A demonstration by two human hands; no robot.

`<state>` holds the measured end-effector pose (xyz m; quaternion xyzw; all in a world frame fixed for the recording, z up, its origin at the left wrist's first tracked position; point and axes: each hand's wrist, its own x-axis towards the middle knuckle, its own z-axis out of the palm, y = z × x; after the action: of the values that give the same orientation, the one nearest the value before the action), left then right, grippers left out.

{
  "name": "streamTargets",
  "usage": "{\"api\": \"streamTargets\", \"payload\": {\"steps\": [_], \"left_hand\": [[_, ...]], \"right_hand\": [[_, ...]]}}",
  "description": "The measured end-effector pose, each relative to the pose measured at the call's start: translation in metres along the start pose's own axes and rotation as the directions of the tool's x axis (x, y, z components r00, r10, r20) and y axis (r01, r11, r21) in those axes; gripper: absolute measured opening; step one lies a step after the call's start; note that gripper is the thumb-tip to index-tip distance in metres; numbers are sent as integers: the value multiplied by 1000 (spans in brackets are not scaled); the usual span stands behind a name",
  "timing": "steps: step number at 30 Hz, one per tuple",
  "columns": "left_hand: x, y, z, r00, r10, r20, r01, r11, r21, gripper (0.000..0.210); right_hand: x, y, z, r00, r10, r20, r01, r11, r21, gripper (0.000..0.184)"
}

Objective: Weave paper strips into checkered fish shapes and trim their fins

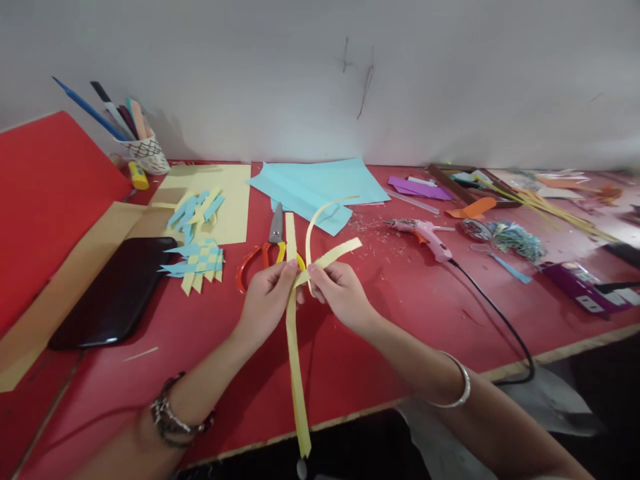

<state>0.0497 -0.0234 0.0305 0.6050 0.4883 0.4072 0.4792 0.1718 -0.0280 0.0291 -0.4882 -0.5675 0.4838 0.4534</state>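
Observation:
Pale yellow paper strips [296, 360] cross one another between my two hands, above the red table. My left hand [270, 293] pinches them where they cross, thumb on top. Close beside it, my right hand [343, 293] pinches the strips too; one end sticks out to the right and a thin one curls upward. A long strip hangs down toward the table's front edge. Scissors [277, 230] with red and yellow handles lie just behind my hands, partly hidden by them. To the left lies a woven blue and yellow paper piece [197, 260].
Blue paper sheets [320, 183] and a yellow sheet [233, 200] lie at the back. A pink glue gun [423, 237] with a black cord rests right. A black tablet-like object [117, 293] and pen cup [150, 157] are left; a purple box [580, 287] is far right.

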Motion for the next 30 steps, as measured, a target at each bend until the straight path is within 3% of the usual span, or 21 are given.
{"api": "streamTargets", "payload": {"steps": [5, 11, 18, 24, 30], "left_hand": [[3, -2, 0, 995, 0, 103, 2, 1000, -19, 33], [4, -4, 1, 992, 55, 111, -52, 998, -30, 35], [2, 2, -1, 998, -63, -18, 62, 997, -56, 40], [4, 1, -3, 988, -95, 121, 108, 989, -102, 32], [4, 1, -2, 995, -44, 88, 51, 995, -82, 34]], "right_hand": [[1, -1, -1, 996, -2, -93, 10, 997, 81, 39], [1, 0, 1, 997, -17, 70, 12, 997, 73, 38], [0, 0, 1, 994, -26, 107, 19, 997, 72, 43], [1, 1, -1, 1000, -3, -22, 6, 993, 118, 38], [1, 2, 2, 992, -51, 119, 26, 979, 201, 31]]}}
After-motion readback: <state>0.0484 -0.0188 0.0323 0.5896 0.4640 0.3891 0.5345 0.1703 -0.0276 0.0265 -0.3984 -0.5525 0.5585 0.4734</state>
